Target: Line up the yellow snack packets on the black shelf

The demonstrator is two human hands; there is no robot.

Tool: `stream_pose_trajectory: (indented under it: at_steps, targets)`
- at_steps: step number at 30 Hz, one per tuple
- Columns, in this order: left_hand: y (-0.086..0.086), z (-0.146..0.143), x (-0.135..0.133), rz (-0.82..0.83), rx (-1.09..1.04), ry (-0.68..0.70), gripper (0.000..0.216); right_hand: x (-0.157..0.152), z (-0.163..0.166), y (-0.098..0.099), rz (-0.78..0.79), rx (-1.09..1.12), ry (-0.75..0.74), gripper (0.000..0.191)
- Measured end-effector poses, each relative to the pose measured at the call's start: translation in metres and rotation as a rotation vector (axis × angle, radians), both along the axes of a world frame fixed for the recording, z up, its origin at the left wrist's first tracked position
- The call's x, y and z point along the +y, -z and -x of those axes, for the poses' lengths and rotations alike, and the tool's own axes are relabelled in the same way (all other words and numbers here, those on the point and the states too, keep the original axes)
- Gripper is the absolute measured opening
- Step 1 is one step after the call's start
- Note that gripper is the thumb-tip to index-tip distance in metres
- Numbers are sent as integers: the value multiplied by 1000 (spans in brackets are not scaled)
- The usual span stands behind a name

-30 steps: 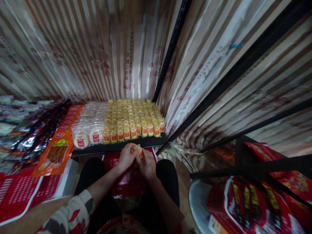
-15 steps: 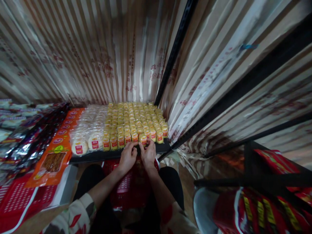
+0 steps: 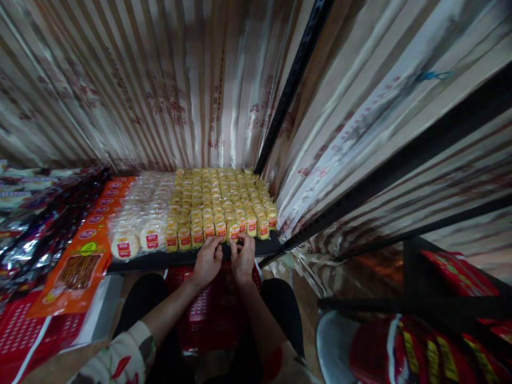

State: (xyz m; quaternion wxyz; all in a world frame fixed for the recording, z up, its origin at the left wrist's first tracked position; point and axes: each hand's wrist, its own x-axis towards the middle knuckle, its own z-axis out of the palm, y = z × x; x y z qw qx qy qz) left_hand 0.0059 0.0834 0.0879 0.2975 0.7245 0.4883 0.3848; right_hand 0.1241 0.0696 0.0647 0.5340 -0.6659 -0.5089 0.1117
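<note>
Several rows of small yellow wrapped snack packs (image 3: pixel 218 192) with red labels stand on a black shelf (image 3: pixel 160 260). At the front row, one yellow snack pack (image 3: pixel 233 231) stands just beyond my fingertips. My right hand (image 3: pixel 242 258) has its thumb and forefinger at the lower front of this pack. Close beside it, my left hand (image 3: pixel 208 259) has curled fingers near the bottom of the neighbouring packs; whether anything is in them is hidden. To the left stand clear-wrapped white round snack packs (image 3: pixel 152 239) with red labels.
Orange snack bags (image 3: pixel 80 266) and dark shiny packets (image 3: pixel 48 213) lie further left. A red basket (image 3: pixel 200 314) sits below the shelf between my knees. Black metal posts (image 3: pixel 294 90) and striped curtain (image 3: pixel 192 80) enclose the shelf. Red packages (image 3: pixel 432 341) are at lower right.
The yellow pack at my right fingertips leaned forward before and now stands more upright in the front row. Both hands stay close together, and the view has shifted slightly.
</note>
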Motion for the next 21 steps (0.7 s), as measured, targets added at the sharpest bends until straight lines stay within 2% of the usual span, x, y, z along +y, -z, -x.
stream_pose_trajectory:
  at_steps: [7, 14, 21]
  targets:
    - [6, 2, 5, 12, 2, 4, 32, 12, -1, 1, 59, -157, 81, 21]
    - [6, 4, 9, 11, -17, 21, 31, 12, 1, 4, 70, -115, -11, 24]
    - [9, 3, 9, 3, -26, 18, 31, 15, -4, -2, 77, -173, -52, 17]
